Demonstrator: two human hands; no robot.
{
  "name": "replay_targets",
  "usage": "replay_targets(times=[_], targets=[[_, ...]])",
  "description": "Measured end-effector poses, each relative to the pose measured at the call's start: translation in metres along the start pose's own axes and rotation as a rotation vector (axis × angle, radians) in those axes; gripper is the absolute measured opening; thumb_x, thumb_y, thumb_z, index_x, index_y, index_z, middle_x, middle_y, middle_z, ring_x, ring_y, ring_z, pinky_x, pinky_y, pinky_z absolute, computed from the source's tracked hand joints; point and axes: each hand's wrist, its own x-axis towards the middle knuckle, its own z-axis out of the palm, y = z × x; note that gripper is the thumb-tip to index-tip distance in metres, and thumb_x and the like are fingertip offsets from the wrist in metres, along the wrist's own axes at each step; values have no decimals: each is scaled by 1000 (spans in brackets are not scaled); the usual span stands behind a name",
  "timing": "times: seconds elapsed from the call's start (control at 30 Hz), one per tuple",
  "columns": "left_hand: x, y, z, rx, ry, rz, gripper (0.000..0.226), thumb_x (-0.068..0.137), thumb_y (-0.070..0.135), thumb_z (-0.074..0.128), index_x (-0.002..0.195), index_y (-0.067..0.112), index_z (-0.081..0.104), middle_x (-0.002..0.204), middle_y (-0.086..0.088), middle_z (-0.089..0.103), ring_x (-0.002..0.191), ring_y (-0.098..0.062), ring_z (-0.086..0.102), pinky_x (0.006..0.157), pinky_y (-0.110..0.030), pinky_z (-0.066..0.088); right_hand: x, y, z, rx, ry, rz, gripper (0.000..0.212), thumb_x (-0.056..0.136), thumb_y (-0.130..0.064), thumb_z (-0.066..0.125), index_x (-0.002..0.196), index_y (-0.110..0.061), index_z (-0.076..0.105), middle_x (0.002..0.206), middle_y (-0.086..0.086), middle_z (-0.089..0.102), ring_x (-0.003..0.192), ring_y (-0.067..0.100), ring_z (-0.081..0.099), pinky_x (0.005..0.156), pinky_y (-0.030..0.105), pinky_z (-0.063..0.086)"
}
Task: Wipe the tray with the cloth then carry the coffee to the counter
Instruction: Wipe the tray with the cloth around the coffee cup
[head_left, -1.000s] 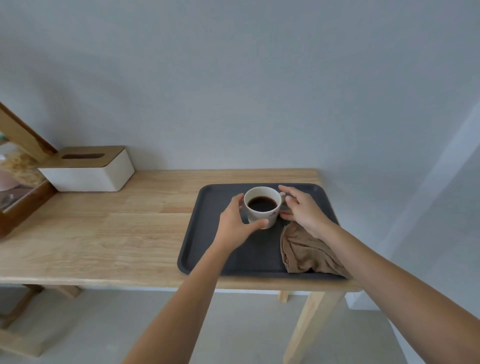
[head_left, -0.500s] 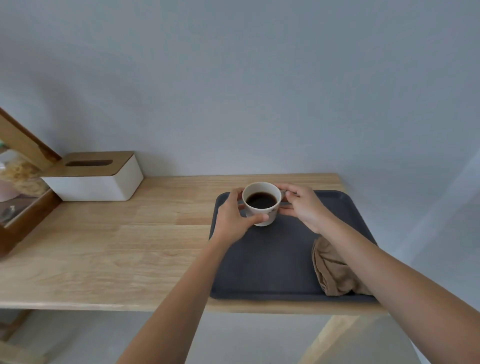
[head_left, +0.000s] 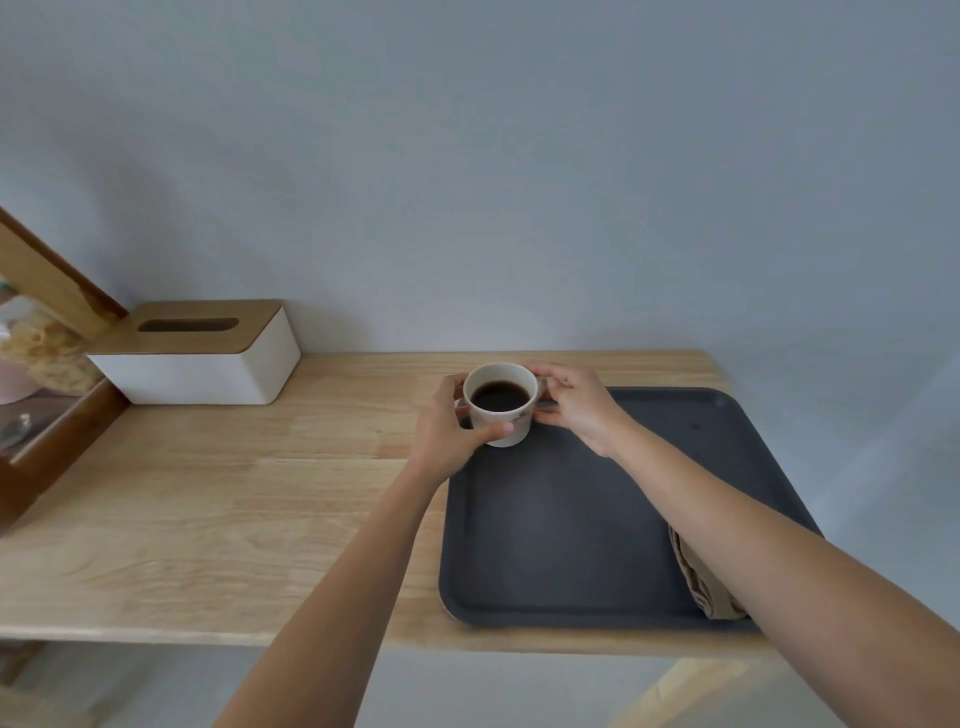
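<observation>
Both hands, left & right, still wrap fingers round the coffee cup; it's moved to the tray corner, nearer the desk.

I see soft, even daylight — no glare. A faint shadow sits on the wall above the tissue box. Wide-angle bending bows the counter edge, and the corners look slightly smeared.

One cup of coffee, one dark tray, one brown cloth, one tissue box, one wooden table, and two hands: left hand, right hand.
</observation>
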Motion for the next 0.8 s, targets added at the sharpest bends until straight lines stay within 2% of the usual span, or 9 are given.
replay_targets(times=[0.2,0.27,0.33,0.4,0.5,0.53,0.63,0.73,0.8], targets=[[-17,5,7,105,7,3,75,72,35,79,134,20,40,130,8,52,119,-11,49,92,-29,42,-12,-2,-12,-126,-83,16,44,102,-8,32,135,-29,52,141,12,49,124,29,53,99,37,50],[-34,7,11,213,-10,-51,90,75,43,75,144,14,25,144,-3,37,133,-18,36,105,-37,36,-26,-2,-26,-260,-82,-38,45,101,-11,37,136,-36,49,122,13,60,114,25,59,99,37,50],[-58,9,17,383,-43,-110,101,79,55,65,150,13,7,156,-13,18,145,-28,16,115,-51,24,-46,0,-48,-431,-85,-122,42,99,-18,43,133,-41,51,107,0,65,109,13,59,103,39,47],[-86,9,27,559,-57,-124,101,83,66,49,151,14,-4,160,-13,3,149,-29,-1,118,-53,13,-70,5,-74,-601,-111,-193,37,97,-24,48,128,-43,55,126,-13,62,121,5,54,107,30,42],[-124,10,48,705,-30,-132,90,87,69,27,151,17,-8,161,-15,-6,148,-29,-10,117,-51,9,-115,19,-112,-755,-146,-283,34,94,-33,55,120,-54,56,129,-27,53,128,-4,45,99,6,30],[-133,10,55,750,-14,-142,86,88,69,22,151,18,-8,161,-17,-6,148,-30,-10,117,-52,9,-128,26,-123,-778,-164,-283,34,93,-36,55,120,-57,54,134,-24,50,134,-4,37,104,9,27],[-148,11,67,888,29,-169,86,85,72,12,152,20,-3,160,-21,-6,148,-34,-11,116,-52,8,-160,49,-143,-898,-258,-242,43,90,-49,51,131,-60,41,155,-18,28,147,5,10,120,37,18],[-149,11,70,970,13,-164,88,81,77,7,152,26,2,160,-20,-6,147,-35,-12,115,-51,10,-176,63,-144,-1015,-316,-276,55,86,-65,35,139,-61,21,158,-26,0,147,1,-5,121,37,11],[-148,10,71,1001,-14,-162,85,81,78,8,151,30,4,161,-19,-4,147,-36,-12,114,-52,11,-175,66,-138,-1096,-328,-334,60,86,-68,25,144,-56,16,159,-22,-8,147,2,-12,120,34,12]])
